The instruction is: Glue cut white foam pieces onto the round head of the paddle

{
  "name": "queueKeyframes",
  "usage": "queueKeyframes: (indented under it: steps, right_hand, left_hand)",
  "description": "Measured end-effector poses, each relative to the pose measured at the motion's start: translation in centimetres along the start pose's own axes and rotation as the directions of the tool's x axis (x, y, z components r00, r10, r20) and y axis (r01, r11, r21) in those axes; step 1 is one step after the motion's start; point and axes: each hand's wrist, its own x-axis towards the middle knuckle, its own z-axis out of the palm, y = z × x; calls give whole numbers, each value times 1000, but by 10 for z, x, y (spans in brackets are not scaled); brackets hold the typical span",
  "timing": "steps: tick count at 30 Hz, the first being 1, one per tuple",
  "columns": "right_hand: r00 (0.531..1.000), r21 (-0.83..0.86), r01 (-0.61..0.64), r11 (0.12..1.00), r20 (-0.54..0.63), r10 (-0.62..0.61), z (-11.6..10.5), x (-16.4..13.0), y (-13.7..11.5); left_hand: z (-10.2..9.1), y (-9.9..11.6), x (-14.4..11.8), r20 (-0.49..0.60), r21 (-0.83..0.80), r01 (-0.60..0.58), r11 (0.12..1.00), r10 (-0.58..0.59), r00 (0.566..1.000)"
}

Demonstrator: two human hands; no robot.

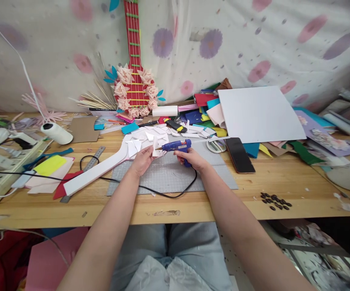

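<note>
My right hand [189, 157] is closed around the handle of a blue hot glue gun [176, 146], its nozzle pointing left. A glue stick [213, 139] sticks out of the gun's back. Between the fingers of my left hand [143, 160] is a small folded white paper piece [155, 147], right at the nozzle tip. Just behind my hands lies a white guitar-shaped board [102, 167] with white folded pieces on its body. Under my hands is a grey cutting mat [162, 178], crossed by the gun's black cord [175, 197].
A red paper guitar [135, 89] with pink flowers leans on the wall. Scissors [216, 145], a phone [240, 155] and a white sheet [256, 115] are at the right. Black beads [274, 201] lie near the front edge. A thread spool [57, 133] and metal ruler [94, 159] are left.
</note>
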Motion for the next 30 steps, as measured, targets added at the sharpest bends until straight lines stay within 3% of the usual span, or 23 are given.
queueKeyframes:
  steps: [14, 22, 30]
  right_hand:
    - [971, 40, 25, 999, -238, -15, -2, 5, 0]
    - [982, 40, 70, 997, -176, -62, -3, 2, -3]
    - [986, -12, 33, 999, -162, -34, -3, 1, -4]
  left_hand:
    - [-5, -2, -1, 22, 104, 65, 992, -68, 997]
    - [-5, -3, -1, 27, 138, 74, 988, -78, 997]
    - [-4, -2, -2, 5, 93, 75, 993, -76, 997]
